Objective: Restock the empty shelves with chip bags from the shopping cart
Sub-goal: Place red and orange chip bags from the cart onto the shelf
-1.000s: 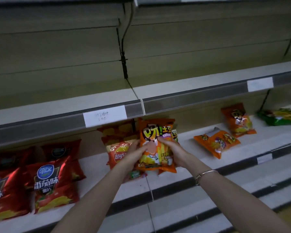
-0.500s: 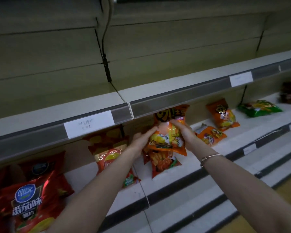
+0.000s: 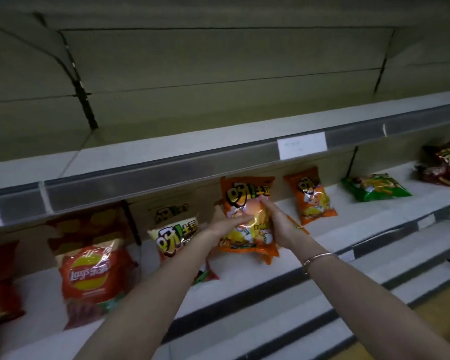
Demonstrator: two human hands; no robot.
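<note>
An orange chip bag (image 3: 246,201) stands nearly upright on the lower shelf (image 3: 322,236), leaning toward the back wall. My left hand (image 3: 225,224) presses flat against its left side. My right hand (image 3: 277,224) wraps its right side, thumb on the front. A cream and red bag (image 3: 176,236) lies just left of it, partly under my left forearm. Another orange bag (image 3: 311,197) stands to the right. The shopping cart is out of view.
A red Lay's bag (image 3: 89,275) and darker red bags (image 3: 0,281) stand further left. A green bag (image 3: 374,187) and dark red bags (image 3: 444,165) lie to the right. The upper shelf (image 3: 166,149) is bare, with a white label (image 3: 302,145) on its rail.
The view has swung right along the shelf. Both hands moved the orange bag to the right and down until its bottom rests on the lower shelf.
</note>
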